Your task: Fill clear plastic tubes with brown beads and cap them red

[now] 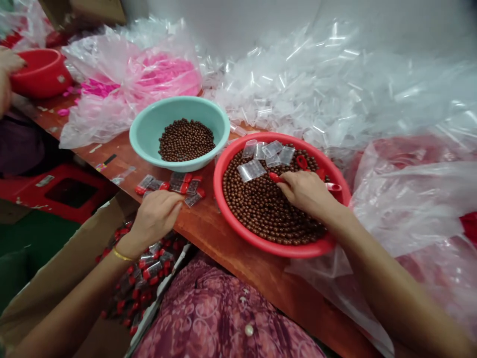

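Feed's up. Glossy round brown beads (261, 209), dark chocolate colour, fill the red plastic basin (217, 189), which sits on the wooden table top (231, 263) right at the edge nearest the wearer. A teal plastic basin (147, 141) just behind it holds a smaller heap of the same-looking beads. Several small clear plastic sleeves (251, 170) lie on top of the beads in the red one, near its far rim.

R hand (307, 193) is over the red basin, fingers closed, tips pinching a red plastic piece (276, 177) (can't make out its exact shape from here). More loose red bits (301, 161) sit by the far rim.

L hand (156, 216) is at the table edge, fingers loosely curled, and I can't tell if they hold anything. Nearest to it are red-capped packets (179, 183) lying on the wood. A gold bangle (122, 255) is on that wrist. Below, a cardboard box (55, 268) holds a pile of similar packets (149, 268).

No readable brand or text anywhere; any print on the packets is too small for me.

Behind: pink plastic bag (149, 74), big heap of clear plastic (335, 89). Top left, a co-worker's hand (9, 64) rests on a red bowl (40, 73).
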Demonstrator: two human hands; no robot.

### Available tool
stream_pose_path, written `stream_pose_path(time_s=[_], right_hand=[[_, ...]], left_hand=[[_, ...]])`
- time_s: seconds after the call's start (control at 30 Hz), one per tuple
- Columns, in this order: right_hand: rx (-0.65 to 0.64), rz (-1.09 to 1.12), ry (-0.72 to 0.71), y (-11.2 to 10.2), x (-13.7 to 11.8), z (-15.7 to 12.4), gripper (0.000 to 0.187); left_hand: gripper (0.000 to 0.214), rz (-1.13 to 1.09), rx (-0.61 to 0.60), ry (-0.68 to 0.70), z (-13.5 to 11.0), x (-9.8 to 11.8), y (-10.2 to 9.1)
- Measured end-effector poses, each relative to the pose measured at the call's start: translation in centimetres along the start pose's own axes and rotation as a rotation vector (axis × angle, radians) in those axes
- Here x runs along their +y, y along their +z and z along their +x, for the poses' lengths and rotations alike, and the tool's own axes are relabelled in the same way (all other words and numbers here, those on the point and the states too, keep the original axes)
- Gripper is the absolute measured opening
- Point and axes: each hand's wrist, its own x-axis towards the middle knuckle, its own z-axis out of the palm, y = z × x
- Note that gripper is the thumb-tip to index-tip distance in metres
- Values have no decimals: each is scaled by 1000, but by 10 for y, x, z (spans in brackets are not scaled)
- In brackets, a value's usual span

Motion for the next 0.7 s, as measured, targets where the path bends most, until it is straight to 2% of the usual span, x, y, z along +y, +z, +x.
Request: stream_pose_path(time_s=[0.1,0.23,0.33,0.43,0.53,0.63,0.7], right_hand=[[48,265,161,-1,4,-14,20],[176,769,263,12,10,-24,19],[225,1003,317,21,16,-25,24],[244,1084,360,21,17,-27,28],[247,1065,463,13,9,-32,23],[281,1023,635,5,2,-34,5],[258,966,673,5,1,-34,5]], left_hand=[[21,-41,6,132,61,25,2],[22,80,-203,398,138,41,35],[23,146,-348,527,175,39,63],[27,215,-403,641,188,39,76],[30,243,-478,743,181,50,67],[42,290,-650,775,176,71,53],[51,280,-778,807,178,87,50]])
